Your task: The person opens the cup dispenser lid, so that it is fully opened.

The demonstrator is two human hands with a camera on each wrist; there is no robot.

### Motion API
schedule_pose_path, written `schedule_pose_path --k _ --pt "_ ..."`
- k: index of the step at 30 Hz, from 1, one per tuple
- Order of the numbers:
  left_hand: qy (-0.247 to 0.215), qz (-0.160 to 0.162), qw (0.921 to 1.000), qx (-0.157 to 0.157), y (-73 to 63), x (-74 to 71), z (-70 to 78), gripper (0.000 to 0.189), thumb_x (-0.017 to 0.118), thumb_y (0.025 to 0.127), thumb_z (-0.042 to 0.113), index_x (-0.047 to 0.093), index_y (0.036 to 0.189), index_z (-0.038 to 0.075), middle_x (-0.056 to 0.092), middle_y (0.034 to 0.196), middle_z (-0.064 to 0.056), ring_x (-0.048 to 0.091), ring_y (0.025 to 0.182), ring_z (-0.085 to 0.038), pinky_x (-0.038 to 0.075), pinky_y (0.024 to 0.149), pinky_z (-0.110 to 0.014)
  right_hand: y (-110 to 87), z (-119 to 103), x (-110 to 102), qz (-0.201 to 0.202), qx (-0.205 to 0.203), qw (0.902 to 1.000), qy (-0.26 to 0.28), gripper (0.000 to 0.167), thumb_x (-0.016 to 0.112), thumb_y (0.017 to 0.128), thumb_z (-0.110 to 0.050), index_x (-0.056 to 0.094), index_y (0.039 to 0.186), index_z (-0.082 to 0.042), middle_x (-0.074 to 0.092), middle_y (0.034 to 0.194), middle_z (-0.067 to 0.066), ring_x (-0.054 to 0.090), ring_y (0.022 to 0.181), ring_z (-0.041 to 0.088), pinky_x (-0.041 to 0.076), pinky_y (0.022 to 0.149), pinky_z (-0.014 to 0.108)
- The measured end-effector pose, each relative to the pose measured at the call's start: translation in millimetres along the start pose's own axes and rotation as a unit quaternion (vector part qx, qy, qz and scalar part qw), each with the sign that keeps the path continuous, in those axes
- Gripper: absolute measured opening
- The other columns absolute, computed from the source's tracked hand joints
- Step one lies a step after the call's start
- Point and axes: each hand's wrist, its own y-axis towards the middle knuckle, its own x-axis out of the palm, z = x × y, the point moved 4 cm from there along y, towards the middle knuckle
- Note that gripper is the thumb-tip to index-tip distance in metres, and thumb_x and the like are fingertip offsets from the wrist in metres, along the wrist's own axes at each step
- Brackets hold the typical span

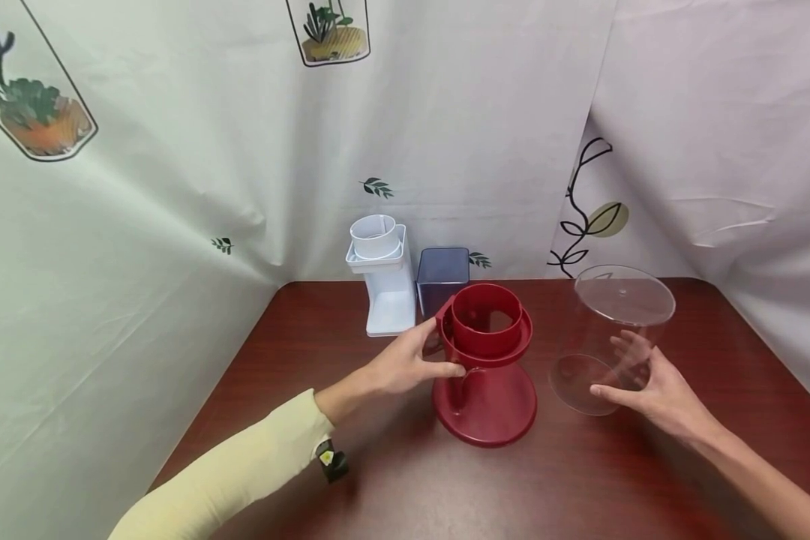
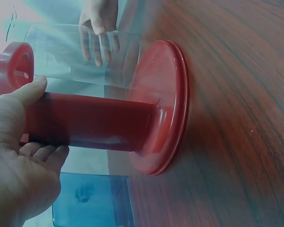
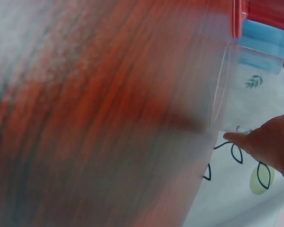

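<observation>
A red stand [image 1: 488, 401] with a round base, a column and a ring-shaped top is upright on the table. Its column is gripped by my left hand [image 1: 405, 361], with the thumb on one side and curled fingers on the other. To the right is a clear cylindrical container [image 1: 580, 337], its round base on the tabletop. My right hand [image 1: 661, 390] is at the container's right side, fingers spread and thumb extended; the left wrist view shows those fingers fairly straight through the clear wall. Whether they touch it, I cannot tell.
Behind the red stand, a white stand [image 1: 391, 304] with a ring top and a bluish see-through square container [image 1: 443, 271] are near the back edge. A patterned white curtain [image 1: 486, 135] borders the dark red-brown wooden table [image 1: 405, 480].
</observation>
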Motion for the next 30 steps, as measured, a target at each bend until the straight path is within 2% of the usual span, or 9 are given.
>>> schedule_pose_path --k 2,6,9,12,17,19,25,30 --pt "-0.004 0.000 1.0000 0.000 1.0 -0.7 -1.0 0.080 0.085 0.090 0.006 0.043 0.159 0.010 0.061 0.148 -0.004 0.060 0.137 -0.020 0.048 0.112 -0.047 -0.1 0 0 -0.001 -0.002 1.0000 0.007 0.099 0.090 0.085 -0.007 0.028 0.162 0.004 0.046 0.155 0.035 0.053 0.136 0.044 0.039 0.091 0.000" --pt "-0.011 0.000 0.9999 -0.005 1.7 -1.9 -2.7 0.080 0.085 0.090 0.005 0.043 0.158 0.008 0.062 0.148 -0.005 0.059 0.138 -0.021 0.050 0.111 -0.042 -0.8 -1 -1 0.000 -0.003 0.9998 0.018 0.100 0.090 0.085 -0.008 0.026 0.163 0.002 0.045 0.155 0.036 0.054 0.133 0.003 0.038 0.092 0.000" --pt "-0.014 0.000 0.9999 -0.003 1.8 -2.5 -3.1 0.080 0.085 0.090 0.004 0.043 0.158 0.006 0.061 0.149 -0.008 0.059 0.138 -0.024 0.051 0.108 -0.039 -0.6 -4 -4 0.003 -0.001 0.9995 0.031 0.100 0.089 0.087 -0.010 0.026 0.164 -0.001 0.044 0.156 0.036 0.045 0.121 -0.018 0.039 0.093 0.001" --pt "-0.017 0.002 0.9998 -0.002 1.9 -3.3 -3.7 0.080 0.085 0.089 0.003 0.044 0.158 0.005 0.062 0.149 -0.010 0.060 0.137 -0.026 0.053 0.105 -0.037 0.5 -8 -7 0.010 -0.003 0.9990 0.044 0.096 0.087 0.088 -0.009 0.028 0.164 -0.008 0.046 0.158 0.028 0.045 0.120 -0.019 0.041 0.094 0.002" --pt "-0.022 0.009 0.9997 -0.004 2.4 -5.0 -5.6 0.080 0.086 0.087 0.001 0.047 0.157 0.005 0.064 0.146 -0.011 0.063 0.134 -0.027 0.055 0.103 -0.037 3.3 -16 -14 0.034 -0.021 0.9968 0.069 0.089 0.086 0.088 -0.002 0.035 0.160 -0.019 0.055 0.146 -0.012 0.051 0.121 -0.016 0.043 0.094 0.004" --pt "-0.019 0.013 0.9997 -0.004 2.7 -5.6 -6.3 0.080 0.087 0.086 0.001 0.047 0.156 0.005 0.064 0.146 -0.011 0.064 0.133 -0.027 0.055 0.102 -0.037 5.0 -21 -16 0.043 -0.031 0.9953 0.081 0.088 0.084 0.088 0.001 0.037 0.159 -0.020 0.055 0.141 -0.020 0.053 0.122 -0.014 0.043 0.095 0.005" --pt "-0.017 0.020 0.9996 -0.007 3.5 -6.3 -6.4 0.080 0.088 0.084 -0.001 0.050 0.154 0.004 0.066 0.144 -0.014 0.065 0.131 -0.029 0.056 0.101 -0.040 9.0 -32 -23 0.063 -0.047 0.9923 0.096 0.094 0.082 0.088 0.007 0.032 0.164 -0.015 0.057 0.142 -0.020 0.057 0.123 -0.011 0.042 0.098 0.006" --pt "-0.040 0.023 0.9989 -0.006 4.4 -4.9 -5.7 0.065 0.086 0.085 -0.006 0.052 0.140 0.000 0.067 0.141 -0.018 0.067 0.128 -0.030 0.056 0.100 -0.039 10.8 -38 -28 0.060 -0.043 0.9846 0.159 0.092 0.080 0.087 0.012 0.034 0.162 -0.015 0.059 0.142 -0.015 0.067 0.113 -0.006 0.045 0.096 0.006"
